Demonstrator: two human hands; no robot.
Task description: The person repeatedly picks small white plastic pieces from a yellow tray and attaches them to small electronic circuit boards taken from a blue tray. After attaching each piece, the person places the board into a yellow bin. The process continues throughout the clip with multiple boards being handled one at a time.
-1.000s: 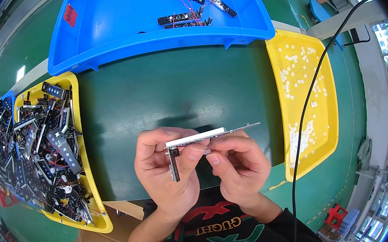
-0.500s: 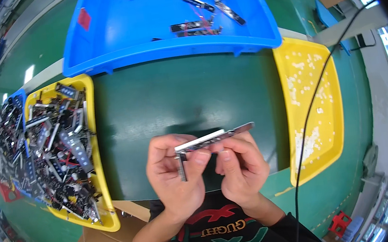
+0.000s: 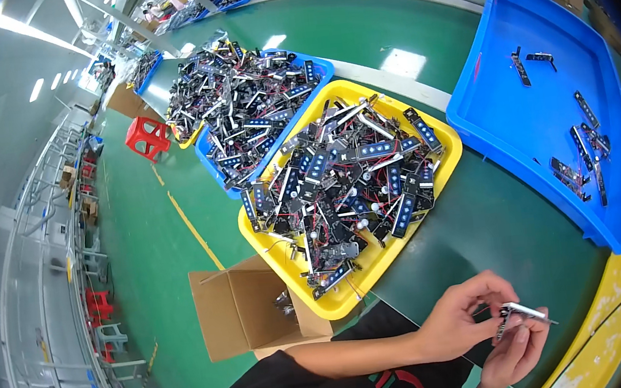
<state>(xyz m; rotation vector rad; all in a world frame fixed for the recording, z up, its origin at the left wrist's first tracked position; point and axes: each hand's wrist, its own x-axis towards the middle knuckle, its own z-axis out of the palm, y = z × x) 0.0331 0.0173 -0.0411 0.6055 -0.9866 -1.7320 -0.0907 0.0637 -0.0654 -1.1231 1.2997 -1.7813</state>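
Silver-grey, the thin metal strip with a dark bracket (image 3: 522, 314) sits pinched between both hands at the near edge of the green table (image 3: 513, 224): left hand (image 3: 458, 316) grasps one end, right hand (image 3: 514, 351) the underside. Left of them, the yellow tray heaped with black parts (image 3: 338, 302); beyond, a blue tray (image 3: 530, 38). Pinched only by fingertips, the strip could twist loose and drop off the table edge.

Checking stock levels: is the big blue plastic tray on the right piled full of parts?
No, the big blue plastic tray holds only a few scattered dark strip parts.
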